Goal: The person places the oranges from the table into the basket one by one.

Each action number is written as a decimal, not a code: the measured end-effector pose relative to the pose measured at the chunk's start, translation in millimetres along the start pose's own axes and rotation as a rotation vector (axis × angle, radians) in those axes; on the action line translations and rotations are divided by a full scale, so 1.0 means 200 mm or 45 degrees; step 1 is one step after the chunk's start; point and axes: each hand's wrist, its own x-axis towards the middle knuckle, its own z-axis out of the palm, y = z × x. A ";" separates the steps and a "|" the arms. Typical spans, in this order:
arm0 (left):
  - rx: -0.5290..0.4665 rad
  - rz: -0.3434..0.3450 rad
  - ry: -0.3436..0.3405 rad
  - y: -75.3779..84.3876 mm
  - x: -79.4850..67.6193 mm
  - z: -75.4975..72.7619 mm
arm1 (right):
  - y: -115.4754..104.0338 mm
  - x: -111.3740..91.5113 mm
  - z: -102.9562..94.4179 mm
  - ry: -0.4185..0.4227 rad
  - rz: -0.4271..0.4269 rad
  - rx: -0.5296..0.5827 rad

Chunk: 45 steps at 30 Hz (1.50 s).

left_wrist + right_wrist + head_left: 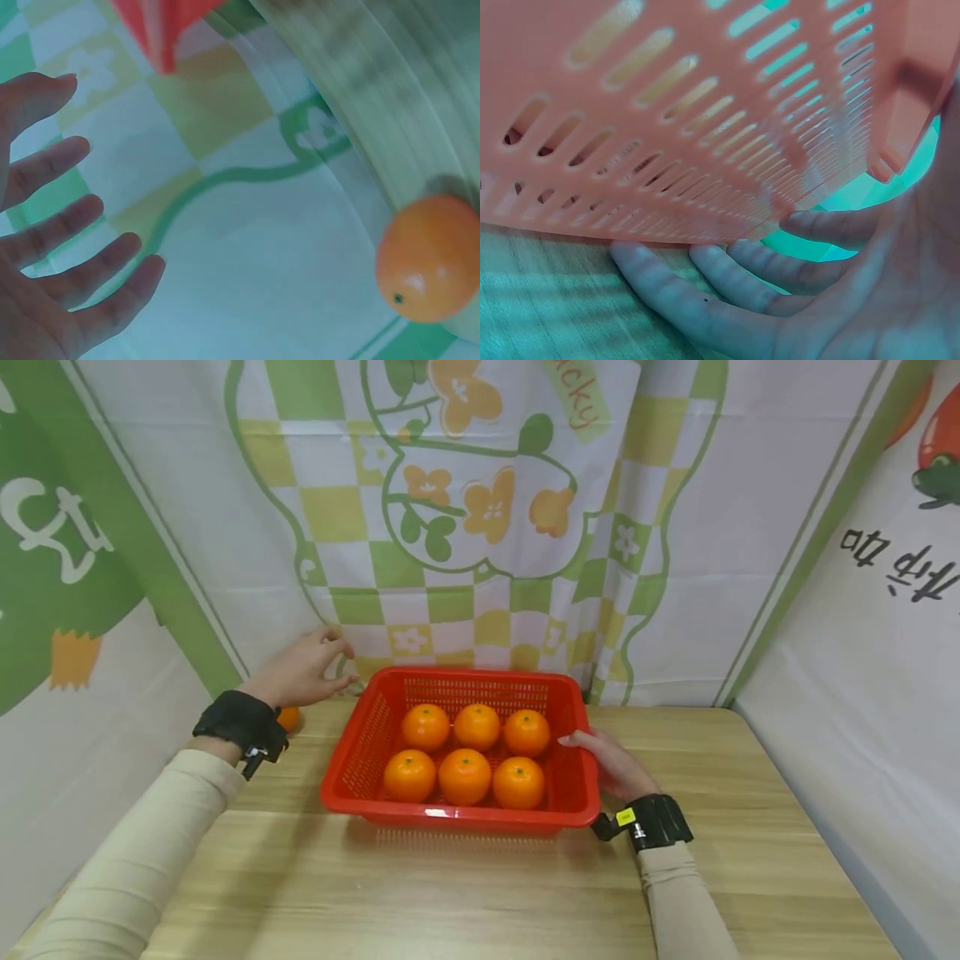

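Note:
A red plastic basket (577, 817) with slotted walls holds several oranges (465, 777) in two rows. My right hand (617, 767) grips its right side, thumb over the rim. In the right wrist view the other fingers (697, 311) reach to the basket's lower edge and partly under it. Beyond the basket's left back corner, my left hand (303, 668) hangs in the air, fingers spread and slightly bent, holding nothing. One loose orange (429, 259) lies on the table below the left wrist, mostly hidden by the wrist strap in the head view.
The wooden table (420, 902) meets a patterned curtain (480, 602) right behind the basket. Printed cloth walls stand at the left (180, 668) and right (840, 693). Each wrist wears a black strap with a camera.

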 end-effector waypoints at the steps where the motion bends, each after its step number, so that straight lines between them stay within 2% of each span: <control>1: 0.006 -0.002 0.001 -0.02 -0.01 0.00 | 0.00 0.00 0.00 -0.001 0.000 0.001; 8: 0.003 -0.016 0.038 -0.11 -0.04 0.02 | -0.02 0.01 0.00 -0.013 -0.008 0.009; 12: -0.024 -0.031 0.095 -0.14 -0.06 0.02 | -0.01 0.01 0.00 -0.009 -0.008 0.004; 18: 0.007 -0.035 0.166 -0.18 -0.09 0.04 | -0.01 0.00 -0.01 -0.006 0.000 0.026; 21: 0.023 -0.027 0.203 -0.21 -0.11 0.06 | -0.01 0.00 -0.02 -0.005 -0.004 0.026; 24: 0.030 -0.057 0.225 -0.25 -0.14 0.09 | 0.00 0.00 -0.02 -0.012 -0.008 0.023; 34: 0.008 -0.189 0.185 -0.34 -0.22 0.16 | 0.01 0.00 0.00 -0.028 -0.006 0.022; 41: -0.005 -0.290 0.085 -0.39 -0.25 0.19 | 0.01 0.00 0.00 -0.018 -0.006 0.020; 45: -0.036 -0.348 0.067 -0.42 -0.29 0.22 | 0.00 0.00 0.00 -0.008 -0.007 0.014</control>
